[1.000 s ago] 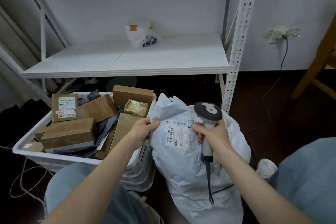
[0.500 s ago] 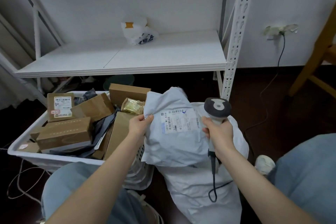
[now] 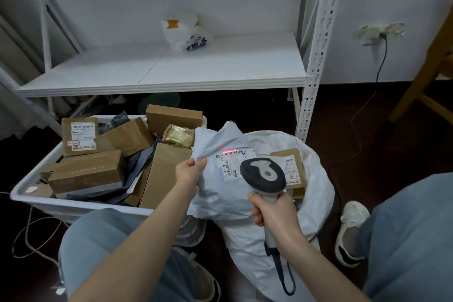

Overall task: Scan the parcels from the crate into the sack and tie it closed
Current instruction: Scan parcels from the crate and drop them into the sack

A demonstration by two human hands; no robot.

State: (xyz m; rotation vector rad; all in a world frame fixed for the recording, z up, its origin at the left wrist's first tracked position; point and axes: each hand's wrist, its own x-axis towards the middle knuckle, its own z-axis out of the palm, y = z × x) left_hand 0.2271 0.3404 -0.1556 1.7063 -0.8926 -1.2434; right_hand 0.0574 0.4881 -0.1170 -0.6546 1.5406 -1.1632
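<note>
A left hand (image 3: 190, 170) pinches a grey poly mailer (image 3: 220, 179) just above the open white sack (image 3: 316, 193), while the right hand (image 3: 273, 211) grips a barcode scanner (image 3: 263, 175) whose red line crosses the label (image 3: 232, 162); the crate (image 3: 73, 206) of parcels sits beside the sack.

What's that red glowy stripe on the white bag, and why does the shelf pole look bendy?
Head view: the red stripe is light from the scanner landing on the parcel label; also head view, the shelf post leans and bows, likely wide-angle lens distortion.

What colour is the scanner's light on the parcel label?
The light is red; head view shows it.
</note>
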